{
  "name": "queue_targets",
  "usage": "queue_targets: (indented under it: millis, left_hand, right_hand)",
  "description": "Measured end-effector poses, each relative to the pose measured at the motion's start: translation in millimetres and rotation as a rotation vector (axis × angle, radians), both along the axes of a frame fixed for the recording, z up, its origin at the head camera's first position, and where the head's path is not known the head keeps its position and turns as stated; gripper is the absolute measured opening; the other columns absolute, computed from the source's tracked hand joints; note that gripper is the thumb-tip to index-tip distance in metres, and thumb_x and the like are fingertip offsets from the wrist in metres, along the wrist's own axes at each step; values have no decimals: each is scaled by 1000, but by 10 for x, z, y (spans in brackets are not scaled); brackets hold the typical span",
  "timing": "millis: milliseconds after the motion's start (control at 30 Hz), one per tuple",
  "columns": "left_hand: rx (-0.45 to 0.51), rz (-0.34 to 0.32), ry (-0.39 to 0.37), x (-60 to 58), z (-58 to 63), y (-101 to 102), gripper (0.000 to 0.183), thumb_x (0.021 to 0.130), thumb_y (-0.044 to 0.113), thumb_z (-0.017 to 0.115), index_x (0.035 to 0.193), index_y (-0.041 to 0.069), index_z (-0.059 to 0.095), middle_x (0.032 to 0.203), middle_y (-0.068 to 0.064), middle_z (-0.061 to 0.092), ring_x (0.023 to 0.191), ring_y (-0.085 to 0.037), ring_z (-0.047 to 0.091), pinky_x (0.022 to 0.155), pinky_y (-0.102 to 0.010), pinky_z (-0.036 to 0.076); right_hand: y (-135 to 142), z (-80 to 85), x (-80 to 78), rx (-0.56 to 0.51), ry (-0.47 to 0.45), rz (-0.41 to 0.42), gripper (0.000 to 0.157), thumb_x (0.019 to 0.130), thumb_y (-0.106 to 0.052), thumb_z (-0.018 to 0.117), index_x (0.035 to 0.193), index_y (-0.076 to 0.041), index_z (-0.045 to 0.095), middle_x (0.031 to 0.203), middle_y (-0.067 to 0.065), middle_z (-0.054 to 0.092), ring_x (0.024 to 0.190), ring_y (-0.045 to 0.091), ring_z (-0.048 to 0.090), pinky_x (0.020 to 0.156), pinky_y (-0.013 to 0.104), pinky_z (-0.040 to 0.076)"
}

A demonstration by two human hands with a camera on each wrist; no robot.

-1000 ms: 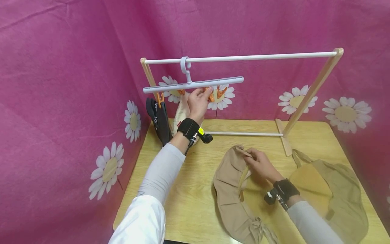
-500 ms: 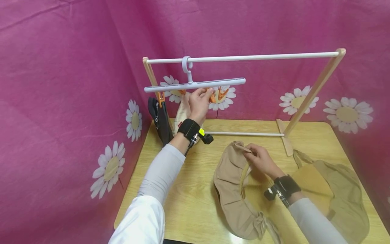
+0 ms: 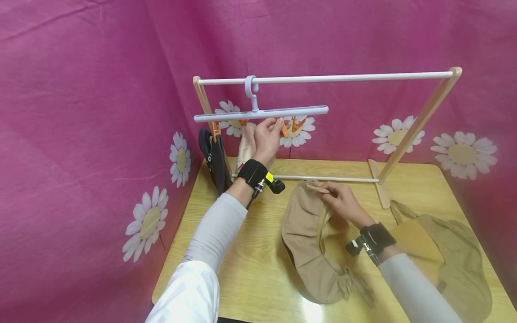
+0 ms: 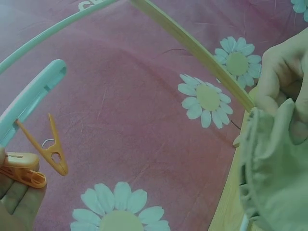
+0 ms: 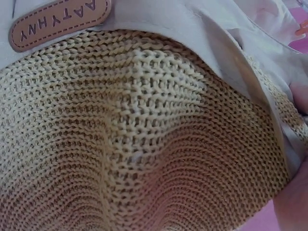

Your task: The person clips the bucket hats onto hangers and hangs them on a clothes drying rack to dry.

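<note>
My left hand (image 3: 266,141) pinches an orange clothespin (image 4: 21,161) hanging from the pale hanger (image 3: 291,111). A second orange clothespin (image 4: 50,149) hangs on the hanger's right end, with nothing in its jaws. Lower right, my right hand (image 3: 343,204) grips the brim edge of a tan sun hat (image 3: 300,237) between thumb and fingers. The hat's knitted crown (image 5: 144,120) and a leather label (image 5: 60,21) fill the right wrist view. Left of my left hand, a black cap (image 3: 214,161) and a partly hidden cream cloth item (image 3: 245,150) hang from the hanger.
The hanger hooks over the white rod (image 3: 355,77) of a rack with wooden uprights (image 3: 420,125). Another hat, with an olive brim (image 3: 456,260), lies on the table (image 3: 242,273) at the right, partly behind my right arm. Pink flowered cloth (image 3: 331,36) surrounds the table.
My right hand has lifted the tan hat a little and carried it toward the rack. The left hand stays on its clothespin. The head view has shifted slightly.
</note>
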State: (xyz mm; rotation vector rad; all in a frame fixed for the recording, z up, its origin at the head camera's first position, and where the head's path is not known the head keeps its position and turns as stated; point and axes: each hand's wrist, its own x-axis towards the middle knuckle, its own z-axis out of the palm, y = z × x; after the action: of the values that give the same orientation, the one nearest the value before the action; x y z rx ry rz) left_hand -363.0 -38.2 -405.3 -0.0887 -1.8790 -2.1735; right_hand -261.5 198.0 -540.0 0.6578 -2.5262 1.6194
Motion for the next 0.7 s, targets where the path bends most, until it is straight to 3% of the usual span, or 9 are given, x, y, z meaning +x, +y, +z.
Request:
queue_targets:
  millis: [133,333,567,700]
  left_hand:
    - [75,-10,-3,9,-14,-4,22,105,9,64,113,-10,70,110,-32,73,107,-39,74,86,-31,62]
    - [221,13,-27,-8,-42,-6,24,102,4,67,118,-13,63,113,-31,73,102,-37,76,85,-34,63]
    - [258,-11,-16,-5,-24,-36,14,102,0,66,109,-11,63,113,-38,69,107,-49,71,84,-37,63]
    - [271,-22,-21,-6,0,-40,10,101,-1,67,106,-8,63,112,-36,71,100,-40,76,84,-38,63]
  right_hand:
    - [-51,71,-64,-2,-1,8,8,96,5,71,99,1,76,83,13,70,68,3,54,58,19,45]
    - [-131,239,-179,6,-24,12,13,93,7,71,101,0,78,87,14,72,67,4,52,57,18,44]
    - [-227,410,-245,-45,-60,30,12,91,9,71,102,5,70,86,16,73,69,4,57,60,18,47]
    - [-272,477,-303,-17,-57,28,7,91,7,73,97,3,74,78,8,69,65,5,53,57,19,43]
